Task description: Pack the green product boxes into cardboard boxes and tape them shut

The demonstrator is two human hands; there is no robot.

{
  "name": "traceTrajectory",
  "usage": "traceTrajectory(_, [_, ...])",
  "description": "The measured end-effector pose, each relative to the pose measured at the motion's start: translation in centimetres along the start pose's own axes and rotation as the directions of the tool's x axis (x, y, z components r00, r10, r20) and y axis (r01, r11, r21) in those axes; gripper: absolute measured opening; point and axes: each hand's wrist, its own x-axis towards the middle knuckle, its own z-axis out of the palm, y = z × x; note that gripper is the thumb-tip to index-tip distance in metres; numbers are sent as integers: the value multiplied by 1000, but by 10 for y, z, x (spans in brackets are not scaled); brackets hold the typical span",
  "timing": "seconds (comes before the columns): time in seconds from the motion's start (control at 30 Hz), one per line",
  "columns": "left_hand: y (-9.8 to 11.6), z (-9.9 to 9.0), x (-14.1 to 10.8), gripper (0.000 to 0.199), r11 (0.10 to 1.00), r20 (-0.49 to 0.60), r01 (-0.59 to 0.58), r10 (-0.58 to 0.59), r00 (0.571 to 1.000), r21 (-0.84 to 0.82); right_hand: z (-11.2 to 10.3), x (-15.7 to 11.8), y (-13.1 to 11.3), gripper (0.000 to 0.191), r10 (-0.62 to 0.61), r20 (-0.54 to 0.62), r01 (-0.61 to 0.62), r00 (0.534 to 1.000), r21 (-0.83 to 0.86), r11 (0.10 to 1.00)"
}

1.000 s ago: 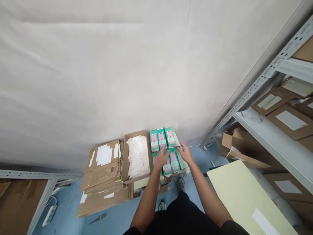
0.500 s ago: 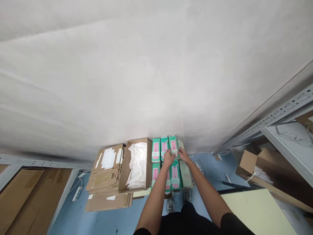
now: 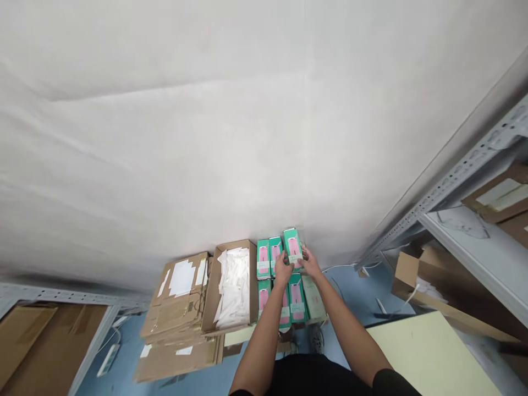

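Note:
Several green boxes with pink pictures stand in two rows against the wall. My left hand (image 3: 284, 269) and my right hand (image 3: 309, 262) close on the lower end of the top right green box (image 3: 293, 245), one at each side. That box sits slightly higher than its neighbours and a little tilted. Beside it on the left is another green box (image 3: 275, 250), and below lies a lower-row green box (image 3: 296, 300). A pale green box (image 3: 314, 297) is under and right of my right hand.
Left of the green boxes is an open carton (image 3: 252, 286) of white packets, then stacked flat cardboard (image 3: 177, 308). A pale yellow board (image 3: 433, 352), an open carton (image 3: 406, 269) and metal shelving (image 3: 454, 187) are at the right. A power strip (image 3: 108, 360) lies on the blue floor.
The top right green box has risen and shifted slightly out of line with its row, with both my hands at it. The view has shifted a little.

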Motion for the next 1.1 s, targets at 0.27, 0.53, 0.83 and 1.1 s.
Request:
traceTrajectory(0.27, [31,2,-31,71,975,289,-174,207,935,-136,-28,-67,-62,80,-96,-191,76,977,-107,991])
traceTrajectory(0.53, [35,73,-105,71,965,592,-235,256,765,-113,-88,-184,-77,68,-169,-539,101,825,-154,983])
traceTrajectory(0.83, [34,195,-224,74,971,890,-232,157,428,-60,-188,-338,-63,64,-44,-812,105,582,22,994])
traceTrajectory(1.1, [4,286,-337,78,909,970,-398,-24,241,121,-265,-456,-22,60,105,-901,53,421,140,989])
